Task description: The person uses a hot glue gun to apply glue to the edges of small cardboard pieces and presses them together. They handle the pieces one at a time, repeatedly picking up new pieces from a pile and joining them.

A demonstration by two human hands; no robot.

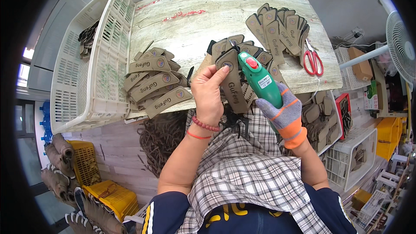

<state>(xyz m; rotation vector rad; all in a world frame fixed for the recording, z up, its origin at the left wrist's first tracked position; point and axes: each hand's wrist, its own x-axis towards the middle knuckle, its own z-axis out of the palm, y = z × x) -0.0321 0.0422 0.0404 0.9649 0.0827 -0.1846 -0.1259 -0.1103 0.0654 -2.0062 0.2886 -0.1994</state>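
Note:
My bare left hand (208,87), a red bead bracelet on its wrist, pinches the upper part of a brown fabric strip (235,90) between thumb and fingers. The strip has dark edging, a small round emblem and dark lettering. In a grey and orange work glove, my right hand (281,112) is wrapped round green handheld electric scissors (265,82) with a red button. Their nose points at the strip's top edge; whether the blades touch it is too small to tell. Behind and partly under my hands lies a fanned bunch of similar strips (220,45) at the table's near edge.
More strips lie in a left pile (154,80) and a far right fan (279,30), beside red-handled scissors (313,60). A white plastic crate (93,73) stands left of the wooden table (216,4). Dark scraps (162,143) heap below; a fan (398,47) is at right.

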